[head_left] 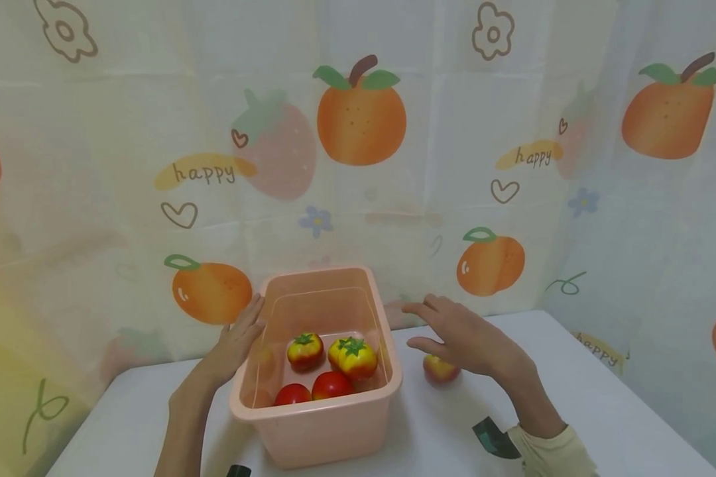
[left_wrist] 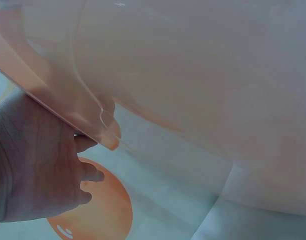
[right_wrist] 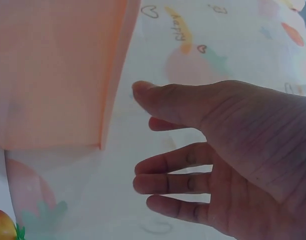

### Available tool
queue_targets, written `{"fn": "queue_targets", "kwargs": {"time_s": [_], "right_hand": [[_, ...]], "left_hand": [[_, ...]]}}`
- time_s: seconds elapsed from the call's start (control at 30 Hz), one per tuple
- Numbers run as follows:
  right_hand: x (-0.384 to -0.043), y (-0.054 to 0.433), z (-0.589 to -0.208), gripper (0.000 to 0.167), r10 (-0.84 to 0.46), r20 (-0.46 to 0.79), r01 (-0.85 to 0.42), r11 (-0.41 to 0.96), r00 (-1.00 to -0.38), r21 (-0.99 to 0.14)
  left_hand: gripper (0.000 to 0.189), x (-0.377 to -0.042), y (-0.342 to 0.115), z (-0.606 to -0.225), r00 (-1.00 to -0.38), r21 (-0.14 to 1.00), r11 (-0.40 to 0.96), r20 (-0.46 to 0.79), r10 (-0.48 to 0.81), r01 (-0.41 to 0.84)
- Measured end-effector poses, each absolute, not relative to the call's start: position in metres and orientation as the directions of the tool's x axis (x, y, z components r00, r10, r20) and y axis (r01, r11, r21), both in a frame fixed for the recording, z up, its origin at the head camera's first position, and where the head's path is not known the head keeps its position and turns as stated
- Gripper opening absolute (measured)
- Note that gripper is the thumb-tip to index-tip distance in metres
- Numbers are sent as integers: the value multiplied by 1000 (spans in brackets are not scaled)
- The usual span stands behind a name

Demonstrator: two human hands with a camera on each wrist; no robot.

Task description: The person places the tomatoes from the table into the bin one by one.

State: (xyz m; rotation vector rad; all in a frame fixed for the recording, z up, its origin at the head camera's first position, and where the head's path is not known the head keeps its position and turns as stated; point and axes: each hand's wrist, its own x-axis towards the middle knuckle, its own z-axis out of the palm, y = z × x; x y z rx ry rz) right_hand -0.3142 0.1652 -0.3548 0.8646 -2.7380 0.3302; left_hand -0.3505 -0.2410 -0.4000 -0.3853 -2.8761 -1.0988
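A pink plastic bin (head_left: 322,424) stands on the table, with toy fruit inside. In it are red-and-yellow fruits (head_left: 305,352) with green leafy tops and two red fruits (head_left: 332,384). My left hand (head_left: 235,344) rests against the bin's left side at the rim, fingers extended; in the left wrist view the fingertips (left_wrist: 95,175) show just below the rim. To the right of the bin, my right hand (head_left: 462,334) hovers with spread fingers and thumb, apart from the bin and holding nothing. A red-and-yellow fruit (head_left: 440,372) lies on the table below it, partly hidden by the hand.
The white table (head_left: 579,384) reaches back to a hanging cloth (head_left: 429,165) printed with fruit, hearts and flowers. Another side of the cloth closes off the right. Near the right cuff is a dark green piece (head_left: 494,437), and a small black object (head_left: 238,471) shows at the bottom edge.
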Motion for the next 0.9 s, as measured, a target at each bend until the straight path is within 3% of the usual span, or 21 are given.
{"fn": "queue_targets", "kwargs": {"time_s": [0.57, 0.9], "right_hand": [[-341, 193, -375, 74, -424, 18, -410, 862, -905, -299], [-349, 201, -385, 74, -401, -102, -362, 891, -910, -274]], "left_hand": [[77, -350, -241, -401, -967, 651, 717, 133, 215, 249], [78, -350, -241, -401, -967, 651, 715, 139, 215, 253]]}}
